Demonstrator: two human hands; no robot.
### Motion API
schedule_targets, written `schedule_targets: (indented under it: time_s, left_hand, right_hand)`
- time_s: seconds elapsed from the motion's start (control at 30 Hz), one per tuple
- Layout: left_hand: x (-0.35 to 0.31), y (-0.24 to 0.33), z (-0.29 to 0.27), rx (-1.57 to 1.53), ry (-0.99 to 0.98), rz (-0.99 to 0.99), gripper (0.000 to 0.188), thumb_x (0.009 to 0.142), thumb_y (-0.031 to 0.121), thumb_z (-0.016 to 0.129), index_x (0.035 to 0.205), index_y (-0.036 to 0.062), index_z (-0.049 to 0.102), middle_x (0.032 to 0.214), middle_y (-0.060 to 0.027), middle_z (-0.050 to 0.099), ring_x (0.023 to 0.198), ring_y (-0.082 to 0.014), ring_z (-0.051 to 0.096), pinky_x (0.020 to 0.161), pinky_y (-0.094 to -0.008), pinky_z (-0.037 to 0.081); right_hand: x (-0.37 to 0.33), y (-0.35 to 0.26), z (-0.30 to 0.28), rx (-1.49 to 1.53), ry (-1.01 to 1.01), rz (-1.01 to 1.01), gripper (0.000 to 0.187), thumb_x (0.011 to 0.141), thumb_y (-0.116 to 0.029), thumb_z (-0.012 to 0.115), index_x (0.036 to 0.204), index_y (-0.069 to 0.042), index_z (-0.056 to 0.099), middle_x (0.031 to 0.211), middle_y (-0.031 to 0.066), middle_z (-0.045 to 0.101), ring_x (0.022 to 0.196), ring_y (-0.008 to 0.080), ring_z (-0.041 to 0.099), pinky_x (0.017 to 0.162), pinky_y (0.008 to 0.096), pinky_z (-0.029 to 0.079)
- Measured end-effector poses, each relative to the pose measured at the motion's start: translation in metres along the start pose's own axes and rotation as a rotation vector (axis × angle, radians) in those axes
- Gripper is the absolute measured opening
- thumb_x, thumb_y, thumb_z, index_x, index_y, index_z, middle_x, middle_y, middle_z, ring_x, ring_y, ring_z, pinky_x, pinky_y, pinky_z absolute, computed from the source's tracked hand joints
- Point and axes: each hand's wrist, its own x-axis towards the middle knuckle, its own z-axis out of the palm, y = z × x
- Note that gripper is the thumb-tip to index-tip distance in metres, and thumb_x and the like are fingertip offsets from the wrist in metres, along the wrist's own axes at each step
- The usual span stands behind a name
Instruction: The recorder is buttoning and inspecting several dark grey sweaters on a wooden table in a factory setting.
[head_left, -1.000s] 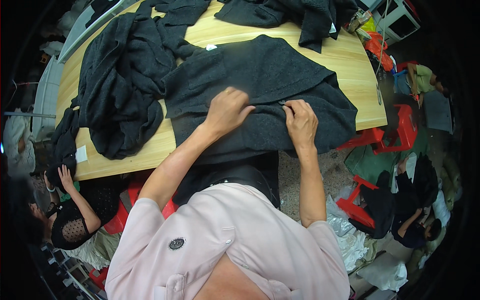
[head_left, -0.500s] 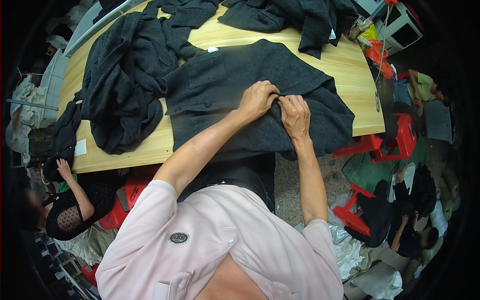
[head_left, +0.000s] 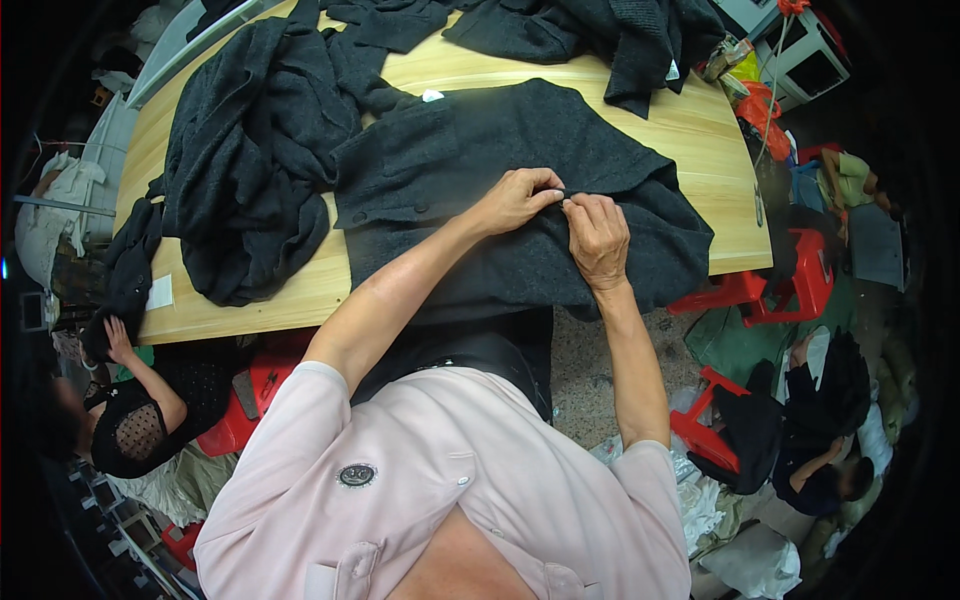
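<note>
A dark charcoal knitted cardigan lies spread on the table in front of me, with dark buttons showing on its left part and a small white label at its top edge. My left hand pinches the knit near the cardigan's middle between thumb and fingers. Close beside it, my right hand is closed in a pinch at the same spot, its fingertips just right of the left ones. Whether anything small is between the right fingertips is too fine to see.
More dark knitwear is heaped on the wooden table, left and at the back. Scissors lie by its right edge. Red stools stand to the right. A co-worker's hand touches dark cloth at the left; other people sit at the right.
My right hand has shifted slightly right, widening the small gap between my fingertips. My left hand stays at the knit. The whole view has moved a little.
</note>
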Motion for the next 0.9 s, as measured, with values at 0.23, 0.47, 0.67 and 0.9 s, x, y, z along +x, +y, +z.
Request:
schedule_targets:
  time_s: [0.23, 0.47, 0.67, 0.9]
  left_hand:
    - [-0.005, -0.005, -0.006, -0.023, -0.061, 0.139, 0.027, 0.093, 0.017, 0.086, 0.113, -0.0006, 0.081, 0.101, -0.0181, 0.082, 0.094, -0.0283, 0.079, 0.085, -0.0394, 0.06]
    - [-0.007, -0.004, 0.004, 0.069, -0.008, 0.123, 0.029, 0.082, 0.022, 0.094, 0.102, 0.0035, 0.084, 0.095, -0.0161, 0.082, 0.091, -0.0328, 0.08, 0.086, -0.04, 0.061]
    - [-0.01, -0.005, 0.016, 0.048, 0.126, 0.083, 0.02, 0.082, 0.014, 0.089, 0.098, 0.0027, 0.084, 0.092, -0.0181, 0.081, 0.09, -0.0335, 0.078, 0.084, -0.0436, 0.06]
    - [-0.013, -0.003, 0.033, 0.298, 0.339, 0.296, 0.009, 0.089, 0.002, 0.074, 0.097, 0.0027, 0.071, 0.099, -0.0117, 0.075, 0.094, -0.0328, 0.071, 0.087, -0.0452, 0.056]
  right_hand:
    - [-0.004, 0.005, -0.001, 0.221, -0.151, 0.104, 0.011, 0.091, -0.005, 0.078, 0.094, -0.005, 0.067, 0.098, 0.0085, 0.074, 0.098, 0.0289, 0.073, 0.09, 0.0437, 0.054]
    - [-0.008, 0.007, 0.006, 0.314, -0.17, 0.255, 0.02, 0.08, 0.001, 0.084, 0.084, -0.004, 0.065, 0.084, 0.009, 0.067, 0.085, 0.0304, 0.067, 0.078, 0.043, 0.05]
    - [-0.009, 0.006, 0.01, 0.25, -0.158, 0.29, 0.021, 0.081, 0.003, 0.081, 0.082, -0.005, 0.062, 0.082, 0.0092, 0.065, 0.083, 0.0313, 0.066, 0.078, 0.0436, 0.05]
    - [-0.005, 0.0, 0.011, 0.25, -0.132, 0.342, 0.013, 0.087, -0.001, 0.08, 0.091, -0.005, 0.068, 0.088, 0.0099, 0.074, 0.086, 0.032, 0.071, 0.082, 0.0439, 0.054]
